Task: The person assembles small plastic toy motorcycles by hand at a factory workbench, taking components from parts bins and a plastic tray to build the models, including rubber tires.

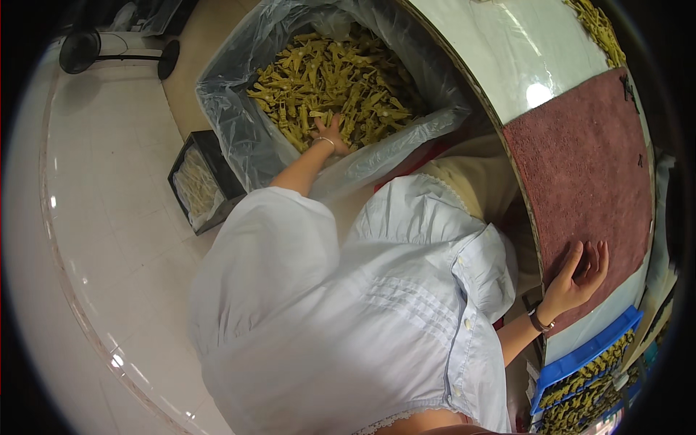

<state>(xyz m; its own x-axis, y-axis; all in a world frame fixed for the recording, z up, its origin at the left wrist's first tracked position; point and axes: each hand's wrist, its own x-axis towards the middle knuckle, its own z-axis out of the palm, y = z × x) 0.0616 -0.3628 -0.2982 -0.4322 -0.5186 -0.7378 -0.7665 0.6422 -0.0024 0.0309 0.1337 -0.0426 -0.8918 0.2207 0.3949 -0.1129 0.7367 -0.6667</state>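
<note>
My left hand [330, 136] reaches over the near side of a large bin lined with a clear plastic bag [239, 109]. Its fingers are spread against a heap of small olive-yellow moulded pieces [341, 80], slim and branching; their exact kind is too small to tell. No piece shows clearly in its grasp. On the right, my right hand [575, 284] rests at the near end of a dark red mat [580, 181] on the table. Its fingers are loosely bent and apart, with nothing visible in them.
Left of the bin stands a black box [226, 168] holding pale thin strands in a clear liner. More yellow pieces [605, 36] lie at the table's far end. Blue trays [580, 355] of similar pieces sit at lower right. A black stand [119, 56] lies on the floor, far left.
</note>
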